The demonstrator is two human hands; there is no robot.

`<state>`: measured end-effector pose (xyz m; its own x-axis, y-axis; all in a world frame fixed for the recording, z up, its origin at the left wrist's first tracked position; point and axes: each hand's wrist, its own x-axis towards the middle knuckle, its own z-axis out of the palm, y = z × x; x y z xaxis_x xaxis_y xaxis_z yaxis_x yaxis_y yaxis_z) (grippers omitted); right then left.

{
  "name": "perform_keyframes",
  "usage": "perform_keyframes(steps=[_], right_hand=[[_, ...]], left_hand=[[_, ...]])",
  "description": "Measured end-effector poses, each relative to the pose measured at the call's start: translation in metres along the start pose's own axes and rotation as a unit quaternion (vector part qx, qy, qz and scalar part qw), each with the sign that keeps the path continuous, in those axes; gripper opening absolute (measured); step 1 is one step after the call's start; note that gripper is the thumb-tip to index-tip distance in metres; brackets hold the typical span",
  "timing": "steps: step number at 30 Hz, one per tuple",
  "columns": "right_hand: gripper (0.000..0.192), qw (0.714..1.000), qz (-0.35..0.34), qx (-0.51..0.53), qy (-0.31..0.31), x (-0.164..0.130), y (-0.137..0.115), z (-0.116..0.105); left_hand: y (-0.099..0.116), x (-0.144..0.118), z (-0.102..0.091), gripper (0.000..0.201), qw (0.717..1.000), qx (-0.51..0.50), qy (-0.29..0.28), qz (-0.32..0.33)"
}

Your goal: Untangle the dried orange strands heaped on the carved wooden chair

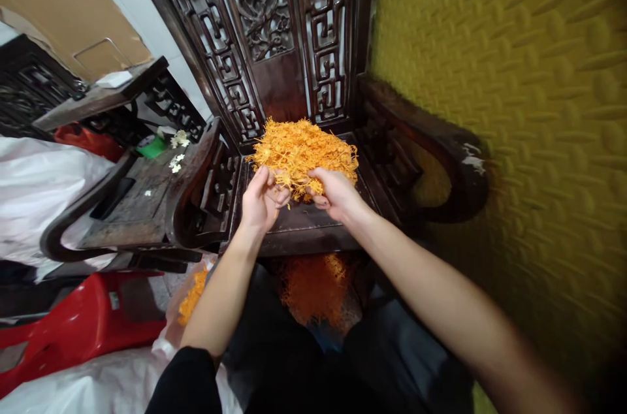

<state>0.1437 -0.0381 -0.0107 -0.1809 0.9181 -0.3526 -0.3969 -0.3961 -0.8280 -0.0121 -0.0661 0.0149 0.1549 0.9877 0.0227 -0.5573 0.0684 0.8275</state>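
A heaped pile of orange, thin, branching pieces lies on the seat of a dark carved wooden chair. What exactly the pieces are I cannot make out. My left hand is at the near left edge of the pile, thumb and fingers drawn together by some orange strands. At the near right edge, my right hand is closed around a small orange bunch that shows between thumb and fingers. The two hands are a short way apart, and strands stretch across the gap between them.
The chair's curved right arm stands beside a yellow textured surface. Left are a second wooden seat with a green roll, a red plastic stool and white sacks. More orange pieces lie below the chair.
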Motion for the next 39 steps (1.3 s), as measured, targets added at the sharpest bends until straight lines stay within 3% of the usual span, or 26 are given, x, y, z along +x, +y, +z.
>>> perform_keyframes(steps=[2,8,10,12,14,16,18,22,27,30,35,39], right_hand=[[0.008,0.998,-0.038,0.040,0.035,-0.003,-0.001,0.007],[0.019,0.972,-0.156,0.082,0.153,0.009,-0.007,0.010],[0.018,0.969,-0.166,0.067,0.170,0.016,-0.009,0.003],[0.016,0.963,-0.203,-0.018,0.174,0.020,-0.013,-0.009],[0.020,0.932,-0.283,-0.175,0.145,0.020,-0.017,-0.022],[0.027,0.870,-0.347,-0.336,0.100,0.015,-0.019,-0.032],[0.033,0.815,-0.361,-0.445,0.082,0.009,-0.019,-0.037],[0.031,0.751,-0.355,-0.545,0.113,-0.001,-0.014,-0.031],[0.033,0.706,-0.330,-0.603,0.171,-0.004,-0.011,-0.022],[0.033,0.715,-0.320,-0.596,0.173,0.001,-0.011,-0.026],[0.034,0.796,-0.305,-0.504,0.136,0.016,-0.009,-0.034],[0.035,0.846,-0.275,-0.445,0.099,0.019,-0.003,-0.026]], left_hand=[[-0.001,-0.001,0.002,0.046,1.000,-0.016,0.016,0.002],[-0.009,0.000,0.010,0.045,1.000,-0.004,-0.012,0.006],[-0.010,0.005,0.005,0.041,0.998,0.058,-0.009,-0.012],[-0.009,0.011,-0.004,0.034,0.982,0.189,0.003,0.009],[-0.006,0.016,-0.016,0.028,0.938,0.335,0.022,0.085],[-0.002,0.017,-0.026,0.024,0.893,0.421,0.026,0.157],[0.003,0.015,-0.031,0.025,0.877,0.452,0.003,0.165],[0.008,0.005,-0.026,0.030,0.858,0.495,-0.047,0.130],[0.010,-0.004,-0.020,0.024,0.835,0.528,-0.077,0.134],[0.011,-0.007,-0.022,0.021,0.858,0.498,-0.059,0.115],[0.006,-0.007,-0.023,0.013,0.945,0.293,-0.057,0.132],[0.001,-0.003,-0.020,0.012,0.984,0.124,0.020,0.126]])
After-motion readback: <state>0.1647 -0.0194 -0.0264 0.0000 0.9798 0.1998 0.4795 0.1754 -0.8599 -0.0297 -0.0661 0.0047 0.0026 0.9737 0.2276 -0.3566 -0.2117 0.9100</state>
